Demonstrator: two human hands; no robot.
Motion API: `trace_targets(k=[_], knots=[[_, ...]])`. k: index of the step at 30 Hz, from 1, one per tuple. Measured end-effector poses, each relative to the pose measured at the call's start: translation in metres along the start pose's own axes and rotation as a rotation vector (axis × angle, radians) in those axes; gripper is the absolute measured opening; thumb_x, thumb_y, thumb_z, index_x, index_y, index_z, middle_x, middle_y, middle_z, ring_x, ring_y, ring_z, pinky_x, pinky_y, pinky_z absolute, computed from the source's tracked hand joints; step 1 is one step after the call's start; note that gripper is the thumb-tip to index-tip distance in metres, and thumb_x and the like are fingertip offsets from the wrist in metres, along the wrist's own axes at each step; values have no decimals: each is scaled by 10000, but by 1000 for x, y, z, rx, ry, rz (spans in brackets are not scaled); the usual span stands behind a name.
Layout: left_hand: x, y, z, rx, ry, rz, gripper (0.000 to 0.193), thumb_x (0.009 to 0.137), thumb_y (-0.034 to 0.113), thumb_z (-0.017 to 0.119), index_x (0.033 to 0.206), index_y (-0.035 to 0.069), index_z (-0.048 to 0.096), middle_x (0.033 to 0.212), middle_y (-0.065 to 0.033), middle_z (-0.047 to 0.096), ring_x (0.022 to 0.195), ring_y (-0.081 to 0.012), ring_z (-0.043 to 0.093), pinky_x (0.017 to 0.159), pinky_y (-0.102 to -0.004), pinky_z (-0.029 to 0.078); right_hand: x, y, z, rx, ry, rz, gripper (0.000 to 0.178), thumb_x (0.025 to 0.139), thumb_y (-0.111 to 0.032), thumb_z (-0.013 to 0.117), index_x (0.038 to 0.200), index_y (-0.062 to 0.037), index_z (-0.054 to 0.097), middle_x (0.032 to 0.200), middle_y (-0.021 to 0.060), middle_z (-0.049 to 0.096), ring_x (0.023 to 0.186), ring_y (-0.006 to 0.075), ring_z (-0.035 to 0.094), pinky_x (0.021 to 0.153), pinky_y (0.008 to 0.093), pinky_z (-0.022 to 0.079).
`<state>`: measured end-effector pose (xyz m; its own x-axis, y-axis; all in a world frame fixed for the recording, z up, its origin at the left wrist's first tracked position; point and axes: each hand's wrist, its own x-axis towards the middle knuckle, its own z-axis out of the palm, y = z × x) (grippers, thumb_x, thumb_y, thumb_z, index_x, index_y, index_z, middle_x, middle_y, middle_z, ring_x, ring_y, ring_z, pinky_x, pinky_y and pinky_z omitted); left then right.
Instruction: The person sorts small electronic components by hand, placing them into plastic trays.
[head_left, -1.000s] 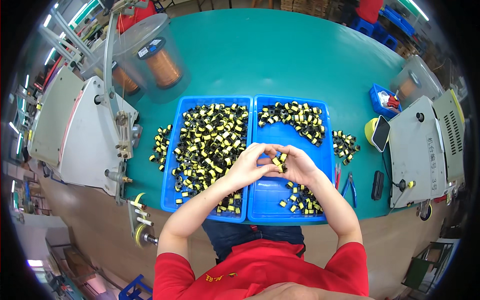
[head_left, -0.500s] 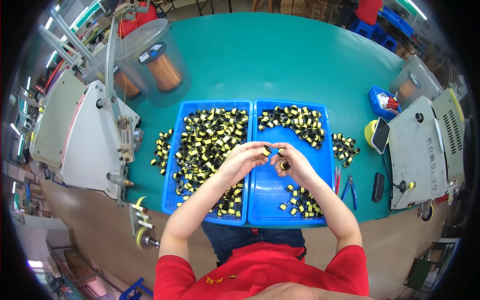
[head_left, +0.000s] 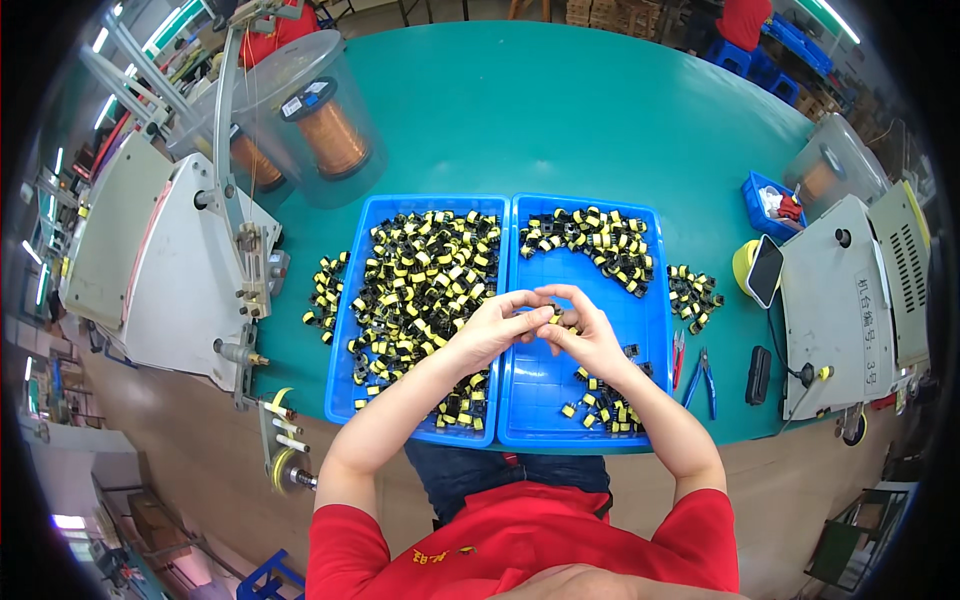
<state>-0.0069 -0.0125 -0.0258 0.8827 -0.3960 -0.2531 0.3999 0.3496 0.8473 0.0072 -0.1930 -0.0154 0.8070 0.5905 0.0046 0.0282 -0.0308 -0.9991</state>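
Observation:
Above the right blue tray [head_left: 545, 410], my two hands meet at the fingertips. Both are closed around small black coil bobbins [head_left: 557, 316] wrapped in yellow tape, mostly hidden by the fingers. My left hand [head_left: 495, 328] pinches from the left, its thumb against the fingers of my right hand [head_left: 594, 340], which curls round from the right. How many bobbins are in the fingers I cannot tell. Loose bobbins lie along the back of the right tray and in its near right corner. The left blue tray [head_left: 338, 375] is heaped with similar bobbins.
Bobbin piles [head_left: 693, 298] lie beside the trays on the green table [head_left: 560, 110]. Pliers [head_left: 704, 385], a black case [head_left: 758, 374] and a phone [head_left: 764, 270] on a yellow stand are at right. Machines [head_left: 180, 280] flank both sides; copper wire spools [head_left: 333, 140] stand back left.
My hands have drawn together and the fingers now cover the bobbins, which showed more plainly before. A bobbin seen at my right fingers is now hidden or gone from there.

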Motion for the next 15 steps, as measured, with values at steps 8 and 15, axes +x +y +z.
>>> trace_targets(k=[8, 15], knots=[[-1, 10, -5, -305, -89, -55, 286, 908, 267, 552, 1067, 31, 580, 989, -50, 575, 866, -135, 533, 740, -277, 434, 5, 14, -8, 78, 175, -113, 513, 766, 97, 468, 1235, -69, 341, 851, 53, 473, 733, 129, 454, 674, 255, 389], [-2, 10, -7, -426, -135, -100, 244, 897, 260, 551, 1012, 46, 571, 994, -74, 580, 854, -150, 544, 723, -293, 451, 5, 19, -3, -318, 313, -492, 505, 742, 123, 499, 1199, -39, 356, 1077, 144, 531, 1031, 240, 558, 875, 347, 444]])
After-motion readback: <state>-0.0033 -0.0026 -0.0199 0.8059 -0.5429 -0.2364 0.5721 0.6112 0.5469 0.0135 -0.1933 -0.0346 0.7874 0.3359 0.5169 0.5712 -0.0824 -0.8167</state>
